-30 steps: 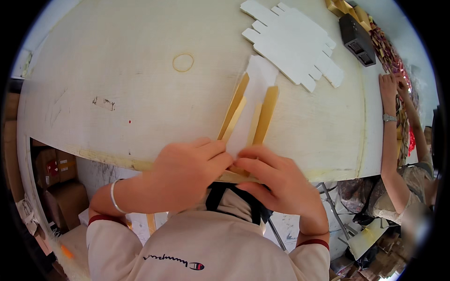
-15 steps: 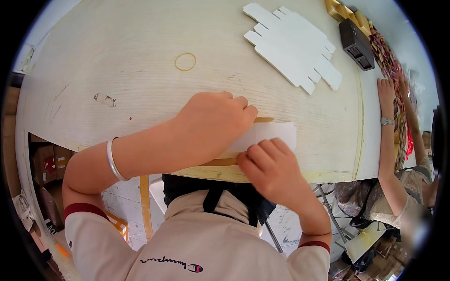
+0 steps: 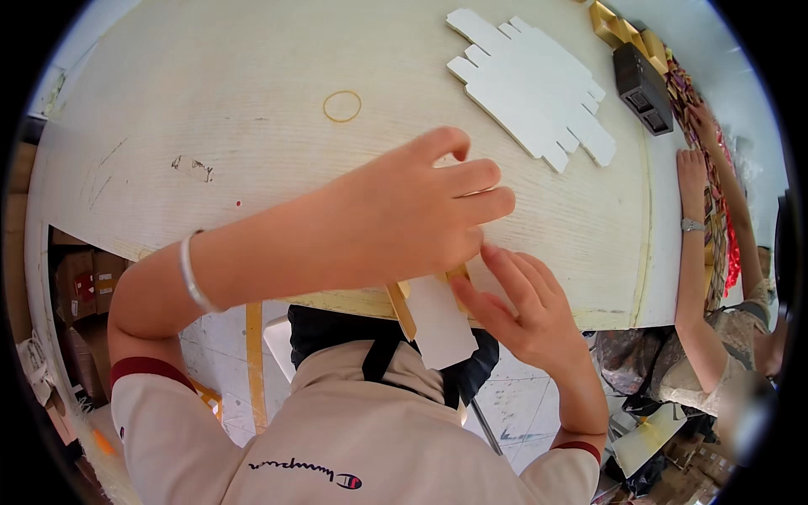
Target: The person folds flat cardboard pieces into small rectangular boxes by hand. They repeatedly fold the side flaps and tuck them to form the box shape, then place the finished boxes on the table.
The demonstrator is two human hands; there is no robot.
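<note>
Head view: my left hand [image 3: 404, 219] lies flat, fingers stretched out and loose, pressing a folded white and gold card piece [image 3: 438, 316] onto the table [image 3: 252, 109] edge. Just below those fingers, my right hand [image 3: 522, 311] pinches the piece's near corner. Beyond my fingertips lie flat white box blanks [image 3: 530, 84] and a rubber band [image 3: 342, 106].

A single fisheye view is given, taken from the person's head and aimed steeply down. The tabletop [image 3: 252, 126] is seen close below, its edges bent toward the rim.
</note>
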